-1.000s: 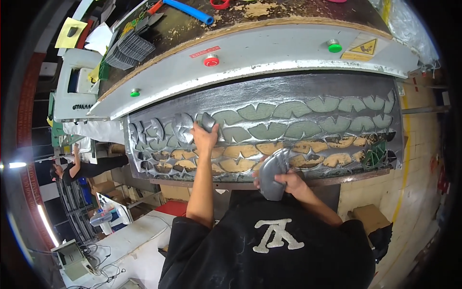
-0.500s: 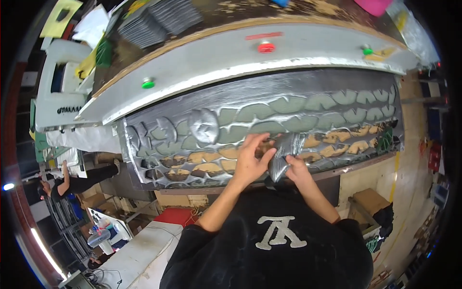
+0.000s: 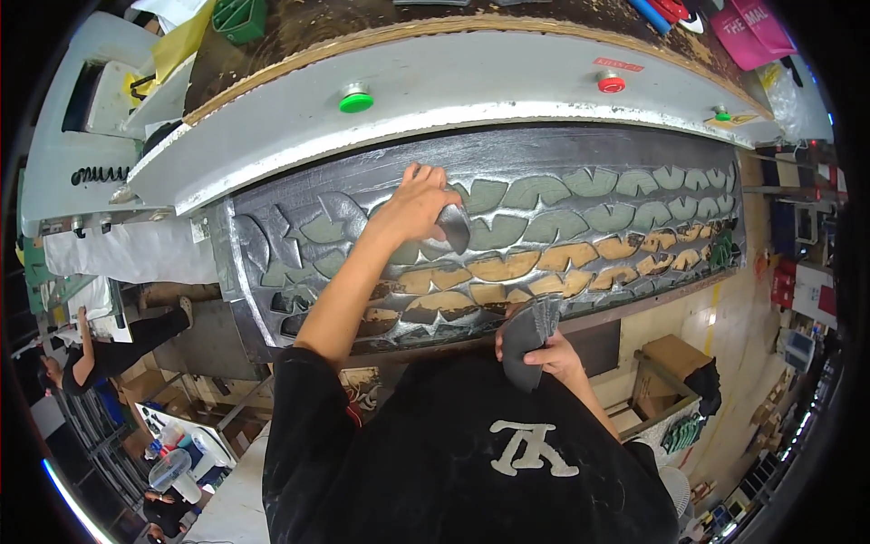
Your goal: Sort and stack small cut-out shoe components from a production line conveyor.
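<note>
A dark grey sheet (image 3: 317, 186) with rows of curved cut-outs lies before me. Through the cut-outs show green-grey and tan patches. My left hand (image 3: 417, 207) reaches over the far rows, fingers curled round a dark, curved cut piece (image 3: 455, 228); whether it is one piece or several I cannot tell. Close to my body, my right hand (image 3: 557, 355) grips a stack of grey curved cut pieces (image 3: 528, 340), edges fanned a little. Loose cut pieces (image 3: 343, 216) lie on the sheet left of my left hand.
Beyond the sheet runs a pale metal beam (image 3: 480, 82) with a green button (image 3: 356, 98) and a red button (image 3: 612, 83). Above it are a pink container (image 3: 750, 34) and a green bin (image 3: 238, 20). A co-worker (image 3: 118, 340) is at far left. Cardboard boxes (image 3: 675, 358) stand at right.
My hands have parted. The left has left the stack and reached away to loose pieces on the sheet. My right has drawn the stack nearer my body. The view has shifted.
</note>
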Demonstrator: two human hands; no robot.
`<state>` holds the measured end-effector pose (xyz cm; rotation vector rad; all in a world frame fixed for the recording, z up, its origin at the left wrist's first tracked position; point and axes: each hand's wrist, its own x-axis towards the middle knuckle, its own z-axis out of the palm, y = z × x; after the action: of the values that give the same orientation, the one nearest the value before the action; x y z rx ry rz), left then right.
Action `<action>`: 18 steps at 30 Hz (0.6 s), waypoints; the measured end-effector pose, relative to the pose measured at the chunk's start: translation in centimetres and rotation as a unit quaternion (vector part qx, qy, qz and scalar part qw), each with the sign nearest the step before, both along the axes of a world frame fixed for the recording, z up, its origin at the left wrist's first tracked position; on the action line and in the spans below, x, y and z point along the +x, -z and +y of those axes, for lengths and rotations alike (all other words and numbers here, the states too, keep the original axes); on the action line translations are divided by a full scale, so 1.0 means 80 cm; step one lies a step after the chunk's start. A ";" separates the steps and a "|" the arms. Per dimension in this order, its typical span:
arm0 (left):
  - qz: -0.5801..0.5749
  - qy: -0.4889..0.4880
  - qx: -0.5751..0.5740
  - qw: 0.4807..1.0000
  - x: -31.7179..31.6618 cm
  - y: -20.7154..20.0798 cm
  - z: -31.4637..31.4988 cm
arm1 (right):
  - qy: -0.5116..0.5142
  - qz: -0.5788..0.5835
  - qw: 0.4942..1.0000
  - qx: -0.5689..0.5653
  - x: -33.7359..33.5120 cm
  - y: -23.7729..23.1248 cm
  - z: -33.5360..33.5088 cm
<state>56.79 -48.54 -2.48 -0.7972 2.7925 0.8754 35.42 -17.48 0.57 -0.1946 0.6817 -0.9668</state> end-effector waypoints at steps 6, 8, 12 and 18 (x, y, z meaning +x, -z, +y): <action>0.109 0.015 -0.035 0.993 0.025 0.030 0.001 | 0.050 0.046 0.998 -0.014 0.026 -0.001 0.002; 0.066 0.032 -0.018 0.997 0.017 0.027 -0.005 | 0.056 0.062 0.996 0.014 0.035 -0.001 0.001; 0.054 0.043 -0.023 0.997 0.023 0.021 -0.003 | 0.039 0.035 0.998 -0.027 0.036 -0.003 -0.006; 0.233 0.034 -0.090 0.968 0.052 0.044 0.021 | 0.164 0.116 0.979 0.026 0.032 0.027 -0.019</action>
<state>60.98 -46.88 -5.98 -0.5708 3.3254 0.9076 38.00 -18.98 -1.58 -0.1520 0.9742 -1.2529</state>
